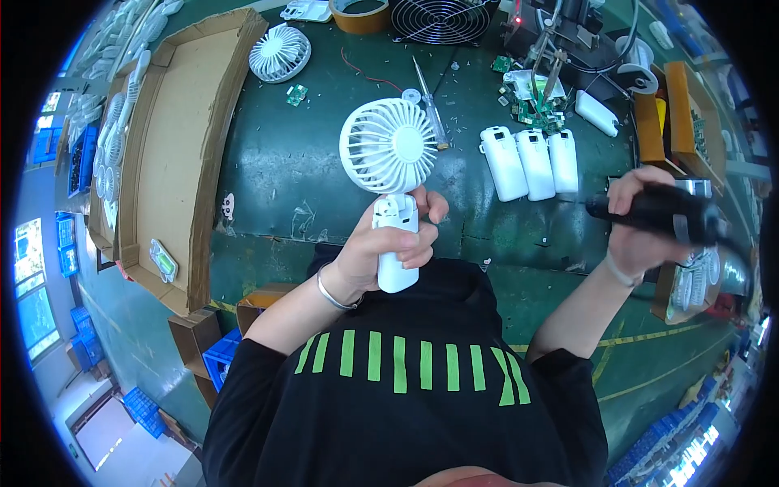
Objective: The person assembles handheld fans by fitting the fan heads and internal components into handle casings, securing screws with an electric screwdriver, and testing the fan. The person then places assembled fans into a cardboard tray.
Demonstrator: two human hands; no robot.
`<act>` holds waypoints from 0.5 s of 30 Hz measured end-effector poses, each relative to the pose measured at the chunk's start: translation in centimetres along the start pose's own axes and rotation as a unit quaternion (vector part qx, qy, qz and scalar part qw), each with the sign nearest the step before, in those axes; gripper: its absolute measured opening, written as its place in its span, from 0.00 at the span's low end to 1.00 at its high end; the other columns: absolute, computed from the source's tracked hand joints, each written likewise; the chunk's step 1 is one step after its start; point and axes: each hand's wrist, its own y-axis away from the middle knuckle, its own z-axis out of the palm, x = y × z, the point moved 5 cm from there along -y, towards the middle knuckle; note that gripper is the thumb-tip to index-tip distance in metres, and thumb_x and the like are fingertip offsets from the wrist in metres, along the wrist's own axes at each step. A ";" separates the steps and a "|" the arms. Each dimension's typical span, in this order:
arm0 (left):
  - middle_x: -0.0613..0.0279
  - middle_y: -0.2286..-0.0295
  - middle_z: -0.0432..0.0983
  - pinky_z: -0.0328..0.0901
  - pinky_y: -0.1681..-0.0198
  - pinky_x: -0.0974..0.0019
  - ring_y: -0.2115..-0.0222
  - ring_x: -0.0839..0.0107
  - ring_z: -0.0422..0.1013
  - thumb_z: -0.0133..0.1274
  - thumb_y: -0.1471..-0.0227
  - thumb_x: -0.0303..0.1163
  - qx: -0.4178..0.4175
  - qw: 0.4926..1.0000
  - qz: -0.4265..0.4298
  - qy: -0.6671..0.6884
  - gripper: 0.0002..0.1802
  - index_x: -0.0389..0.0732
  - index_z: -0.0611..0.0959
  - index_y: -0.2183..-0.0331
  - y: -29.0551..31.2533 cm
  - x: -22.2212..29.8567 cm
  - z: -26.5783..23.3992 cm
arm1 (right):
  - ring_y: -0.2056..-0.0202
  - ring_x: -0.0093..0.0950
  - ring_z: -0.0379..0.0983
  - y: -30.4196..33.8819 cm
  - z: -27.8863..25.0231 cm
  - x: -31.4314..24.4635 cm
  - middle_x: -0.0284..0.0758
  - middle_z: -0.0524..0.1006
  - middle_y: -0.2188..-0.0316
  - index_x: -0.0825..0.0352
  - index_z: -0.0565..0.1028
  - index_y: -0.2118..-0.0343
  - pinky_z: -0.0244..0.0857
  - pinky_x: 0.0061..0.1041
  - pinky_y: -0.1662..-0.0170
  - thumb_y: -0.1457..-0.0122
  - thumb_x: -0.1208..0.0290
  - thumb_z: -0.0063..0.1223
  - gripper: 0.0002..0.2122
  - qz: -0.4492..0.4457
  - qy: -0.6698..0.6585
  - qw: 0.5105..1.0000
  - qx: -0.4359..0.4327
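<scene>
Several bright window panes (34, 284) were at the far left, with blue bins (65, 243) near them. The floor (142, 341) was pale green with yellow lines. Many white fan parts (109, 146) lay beside a big brown box (174, 122). Inside it was a small white piece (165, 261) with a green patch; any marks on it were too small to read. Next came a little sticker (228, 206), shaped like an animal, flat on the table (268, 162). The table was dark green, shiny and scuffed, with tiny white bits on it. Near its far side lay a fan head (280, 53).

In the middle was the white fan (396, 146), held up by the near edge of the table. The left hand (365, 250) gripped its handle (396, 272), thumb across the front and fingers curled around. Green bars ran across the person's black shirt (389, 430). Past the fan were a tape roll (361, 19), a thin screwdriver (430, 101) and a round black grille (445, 20).

To the right, three white cases (531, 166) lay side by side, just below a messy heap of green boards (537, 105). The right hand (637, 239) was closed around a black tool (657, 213), which was blurry and pointed left. Any writing on it was too blurry to read. Near it stood small orange-brown boxes (647, 130).
</scene>
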 end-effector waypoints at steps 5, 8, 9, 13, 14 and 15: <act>0.51 0.58 0.69 0.66 0.64 0.64 0.74 0.68 0.68 0.52 0.60 0.27 0.014 0.999 0.029 0.015 0.19 0.40 0.71 0.61 -1.1 -1.0 -0.1 | 0.81 0.30 0.69 3.8 7.7 -6.1 0.36 0.72 0.80 0.65 0.66 0.59 0.63 0.27 0.76 0.45 0.42 0.52 0.27 -0.240 -0.096 0.965 -0.040; 0.51 0.62 0.76 0.67 0.57 0.63 0.63 0.64 0.75 0.50 0.59 0.23 0.084 0.995 -0.028 -0.045 0.26 0.34 0.72 0.53 -1.4 -0.9 0.2 | 0.77 0.33 0.75 4.8 11.4 -5.9 0.41 0.77 0.75 0.65 0.64 0.62 0.71 0.33 0.74 0.44 0.75 0.54 0.11 -0.229 -0.175 0.940 -0.182; 0.51 0.62 0.76 0.67 0.57 0.63 0.63 0.64 0.75 0.50 0.59 0.23 0.085 0.995 -0.028 -0.045 0.26 0.34 0.72 0.53 -1.4 -1.0 0.4 | 0.77 0.34 0.74 5.2 12.0 -5.2 0.43 0.76 0.75 0.69 0.65 0.63 0.72 0.33 0.74 0.44 0.77 0.52 0.09 -0.258 -0.213 0.921 -0.200; 0.55 0.63 0.77 0.67 0.57 0.67 0.64 0.70 0.74 0.49 0.60 0.21 0.126 0.985 -0.034 -0.113 0.25 0.32 0.74 0.55 -0.9 -1.0 -0.1 | 0.76 0.37 0.74 5.5 13.1 -4.8 0.45 0.75 0.75 0.72 0.66 0.63 0.72 0.35 0.72 0.46 0.79 0.52 0.09 -0.228 -0.228 0.918 -0.231; 0.55 0.63 0.77 0.67 0.57 0.67 0.64 0.70 0.74 0.49 0.61 0.21 0.118 0.985 -0.039 -0.117 0.25 0.32 0.74 0.55 -0.9 -1.0 0.1 | 0.76 0.37 0.74 5.3 13.1 -4.9 0.45 0.75 0.75 0.72 0.66 0.63 0.72 0.36 0.72 0.46 0.80 0.52 0.09 -0.224 -0.227 0.913 -0.253; 0.55 0.63 0.77 0.67 0.58 0.67 0.64 0.70 0.74 0.49 0.62 0.20 0.111 0.985 -0.044 -0.122 0.26 0.32 0.74 0.55 -0.9 -1.0 0.3 | 0.77 0.37 0.74 5.2 13.3 -4.9 0.45 0.76 0.74 0.72 0.66 0.63 0.72 0.36 0.72 0.47 0.80 0.53 0.10 -0.220 -0.226 0.908 -0.276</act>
